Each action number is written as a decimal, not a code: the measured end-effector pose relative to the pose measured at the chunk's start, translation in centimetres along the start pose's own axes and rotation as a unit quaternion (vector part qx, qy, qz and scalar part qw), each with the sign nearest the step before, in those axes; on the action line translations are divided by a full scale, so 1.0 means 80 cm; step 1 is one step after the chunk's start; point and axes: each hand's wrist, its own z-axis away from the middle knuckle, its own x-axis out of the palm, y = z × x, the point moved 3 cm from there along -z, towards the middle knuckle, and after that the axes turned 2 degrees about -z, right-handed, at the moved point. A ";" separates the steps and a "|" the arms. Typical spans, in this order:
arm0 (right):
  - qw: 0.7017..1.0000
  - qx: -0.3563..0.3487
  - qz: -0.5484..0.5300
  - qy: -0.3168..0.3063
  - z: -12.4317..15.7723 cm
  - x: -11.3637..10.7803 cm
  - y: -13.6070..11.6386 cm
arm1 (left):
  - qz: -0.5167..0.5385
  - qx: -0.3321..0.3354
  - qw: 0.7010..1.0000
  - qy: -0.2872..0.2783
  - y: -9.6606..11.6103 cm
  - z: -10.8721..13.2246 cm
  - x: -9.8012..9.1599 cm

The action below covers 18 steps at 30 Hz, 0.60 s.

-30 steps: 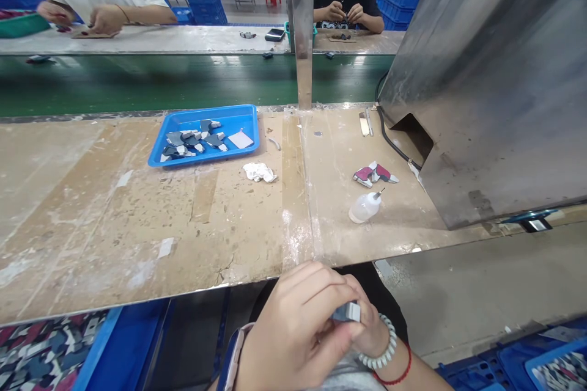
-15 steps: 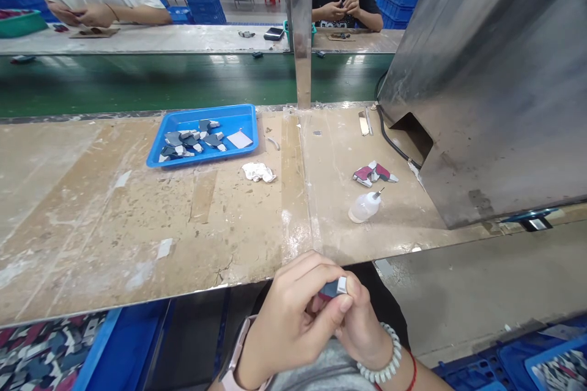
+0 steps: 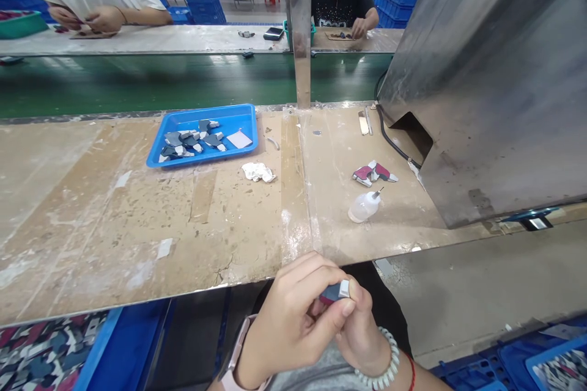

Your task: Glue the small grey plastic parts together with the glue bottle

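Observation:
My left hand and my right hand are together just off the table's front edge. Both are closed around a small plastic piece, dark blue-grey and maroon with a pale end sticking out. My fingers hide most of its body. The left thumb and forefinger press on it near the pale end, while the right fingertips hold it from the other side. Beyond my hands, a clear squeeze bottle with a thin metal tip leans on the table, close to some maroon-and-white pieces.
A blue tray holds several grey-and-white pieces. Beside it lies a crumpled white tissue. A metal housing stands on the right. A green conveyor belt separates me from two co-workers. Bins of pieces sit below the table at left.
My hands stay nearly in place, and the pale end of the piece has shifted slightly right and down. Items on the belt moved left. The right-hand co-worker lowered a hand to the table.

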 end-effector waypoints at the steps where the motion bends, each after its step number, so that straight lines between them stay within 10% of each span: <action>1: 1.000 -0.006 -0.002 -0.005 0.000 0.000 0.001 | -0.001 0.003 1.000 0.001 0.001 0.000 0.000; 18: 0.980 -0.060 0.182 -0.046 0.002 0.021 -0.041 | -0.029 0.081 0.996 0.000 0.021 0.000 0.002</action>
